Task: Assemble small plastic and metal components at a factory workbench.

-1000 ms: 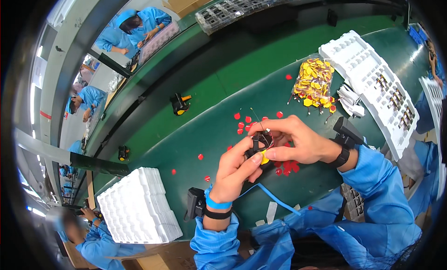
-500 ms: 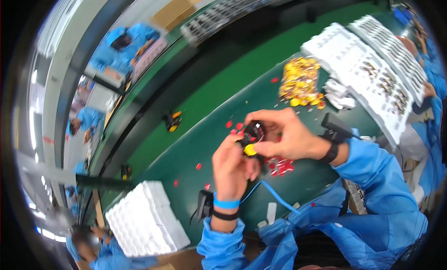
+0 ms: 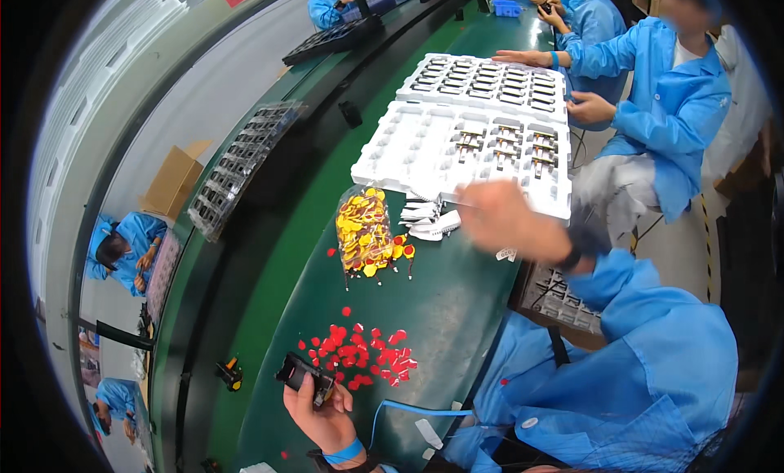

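Note:
Low in the picture, my left hand [image 3: 320, 417] is closed around a small black plastic device [image 3: 305, 377], holding it over the green work surface. My right hand [image 3: 510, 220] is stretched out at the near edge of a white moulded tray [image 3: 429, 151]; motion smears its fingers, so whether they hold anything is not visible. Just left of it lies a pile of small white pieces [image 3: 429, 217]. A clear bag of yellow pieces [image 3: 364, 232] sits further left, a few spilled beside it. Small red pieces [image 3: 359, 355] are scattered beyond the device.
A second white tray [image 3: 482, 83] filled with dark parts adjoins the first. At its right a co-worker [image 3: 665, 114] in blue reaches toward it. A blue cord [image 3: 425, 408] runs near my lap. Across the green belt [image 3: 269, 310] stands a tray of black parts [image 3: 245, 163].
My hands, together on the black device with a yellow piece before, have parted. The right has swung out to the white tray; the left keeps the device. The view has turned right.

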A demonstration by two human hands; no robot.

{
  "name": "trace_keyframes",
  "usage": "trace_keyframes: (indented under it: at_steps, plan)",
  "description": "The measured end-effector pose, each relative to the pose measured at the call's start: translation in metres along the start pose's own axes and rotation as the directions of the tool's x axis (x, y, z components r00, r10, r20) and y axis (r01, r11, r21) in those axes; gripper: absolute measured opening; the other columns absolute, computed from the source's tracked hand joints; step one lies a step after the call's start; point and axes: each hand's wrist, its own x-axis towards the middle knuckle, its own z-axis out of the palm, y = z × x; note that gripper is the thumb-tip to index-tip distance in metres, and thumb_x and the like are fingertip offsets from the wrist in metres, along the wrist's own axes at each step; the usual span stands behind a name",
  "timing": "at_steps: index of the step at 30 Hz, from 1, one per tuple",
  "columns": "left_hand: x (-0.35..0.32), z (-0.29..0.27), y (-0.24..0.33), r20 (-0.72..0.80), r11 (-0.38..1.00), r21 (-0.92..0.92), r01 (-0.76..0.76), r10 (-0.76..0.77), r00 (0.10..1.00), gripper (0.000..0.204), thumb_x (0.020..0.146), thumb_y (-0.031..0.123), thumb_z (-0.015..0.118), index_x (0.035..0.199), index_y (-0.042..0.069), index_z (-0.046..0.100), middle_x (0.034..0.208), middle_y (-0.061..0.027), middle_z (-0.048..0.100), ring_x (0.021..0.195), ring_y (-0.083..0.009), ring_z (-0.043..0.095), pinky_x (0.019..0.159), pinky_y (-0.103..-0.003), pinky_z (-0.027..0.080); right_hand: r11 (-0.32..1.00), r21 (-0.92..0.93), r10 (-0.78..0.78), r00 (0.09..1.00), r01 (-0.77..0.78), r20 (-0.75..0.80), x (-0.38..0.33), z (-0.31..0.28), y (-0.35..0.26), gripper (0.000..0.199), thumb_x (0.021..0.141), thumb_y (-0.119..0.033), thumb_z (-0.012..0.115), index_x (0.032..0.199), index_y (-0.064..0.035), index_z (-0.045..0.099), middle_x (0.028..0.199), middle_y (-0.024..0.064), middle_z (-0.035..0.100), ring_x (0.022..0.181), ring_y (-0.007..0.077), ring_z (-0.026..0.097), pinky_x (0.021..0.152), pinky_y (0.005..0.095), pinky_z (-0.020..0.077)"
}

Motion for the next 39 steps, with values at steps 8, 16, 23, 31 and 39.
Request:
trace_keyframes:
  at_steps: [8, 16, 23, 31, 39]
  plan:
    - [-0.003, 0.012, -0.009, 0.140, 0.993, 0.121, -0.012, -0.005, 0.990, 0.016, 0.094, 0.014, 0.057, 0.101, 0.001, 0.053, 0.071, -0.0084, 0.059, 0.045, -0.0166, 0.052, 0.038, -0.029, 0.042, 0.890, -0.244, 0.452, 0.819, -0.386, 0.353, 0.044, -0.037, 0.163, 0.023, 0.066, -0.011, 0.074, 0.081, 0.0048, 0.068, 0.075, 0.0210, 0.069, 0.069, 0.0332, 0.068, 0.063, 0.0416, 0.0528]
    - [-0.010, 0.016, -0.004, 0.037, 0.999, 0.032, 0.041, -0.042, 0.998, 0.032, 0.089, 0.006, 0.063, 0.117, -0.002, 0.051, 0.078, -0.0116, 0.060, 0.047, -0.0192, 0.056, 0.038, -0.030, 0.046, 0.651, 0.504, 0.390, 0.819, -0.568, 0.421, 0.045, -0.050, 0.098, 0.016, 0.080, -0.009, 0.068, 0.068, 0.0001, 0.061, 0.055, 0.0015, 0.056, 0.045, 0.0093, 0.053, 0.041, 0.0246, 0.0379]
    - [-0.006, 0.010, -0.016, 0.113, 0.946, 0.318, -0.065, 0.031, 0.993, 0.015, 0.092, 0.012, 0.068, 0.097, 0.004, 0.057, 0.079, -0.0006, 0.060, 0.061, -0.0064, 0.056, 0.045, -0.022, 0.041, 0.442, 0.765, -0.083, 0.828, -0.468, 0.554, 0.004, -0.022, -0.115, 0.015, 0.093, -0.011, 0.066, 0.085, 0.0013, 0.064, 0.068, 0.0053, 0.066, 0.056, 0.0090, 0.063, 0.048, 0.0217, 0.0454]
    - [-0.005, 0.005, -0.016, 0.099, 0.803, 0.541, -0.250, 0.234, 0.967, 0.017, 0.091, 0.013, 0.068, 0.095, 0.002, 0.055, 0.075, -0.0018, 0.061, 0.066, -0.0067, 0.054, 0.057, -0.026, 0.043, 0.587, 0.806, -0.390, 0.900, 0.079, 0.196, 0.018, 0.031, -0.183, 0.018, 0.088, -0.008, 0.068, 0.078, -0.0002, 0.055, 0.059, 0.0115, 0.056, 0.046, 0.0215, 0.055, 0.045, 0.0331, 0.0384]
    - [-0.011, 0.013, -0.009, 0.119, 0.756, 0.567, -0.327, 0.318, 0.941, 0.020, 0.092, 0.011, 0.066, 0.087, 0.000, 0.051, 0.074, -0.0010, 0.054, 0.070, -0.0076, 0.048, 0.061, -0.026, 0.043, 0.509, 0.861, -0.381, 0.891, -0.020, 0.246, 0.020, 0.062, -0.178, 0.017, 0.088, -0.007, 0.068, 0.078, 0.0013, 0.057, 0.057, 0.0099, 0.056, 0.046, 0.0175, 0.053, 0.044, 0.0308, 0.0366]
